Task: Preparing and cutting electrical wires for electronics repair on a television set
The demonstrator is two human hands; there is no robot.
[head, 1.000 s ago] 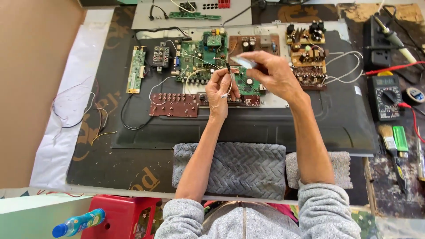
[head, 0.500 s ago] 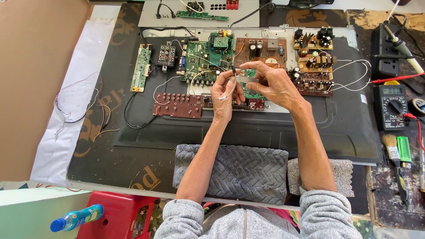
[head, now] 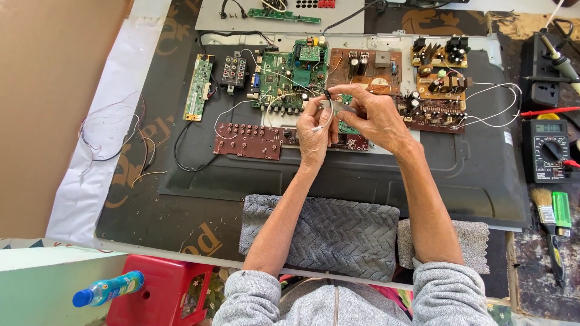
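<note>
Grey towel [head: 338, 232], black bench [head: 151, 211], circuit boards [head: 290, 72]

The small thing pinched between the left hand [head: 314, 130] and right hand [head: 376, 118] is too small to identify; the soldering iron [head: 559, 57], at two o'clock, is cut off by the edge.

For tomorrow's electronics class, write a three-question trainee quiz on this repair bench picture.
1. True or false: both hands meet above the green circuit board.
2. What lies right of the multimeter's lower edge? A) brush B) kettle C) hammer
3. What colour is the stool?

Key:
1. True; left hand and right hand pinch thin white wires.
2. A
3. Red
</note>
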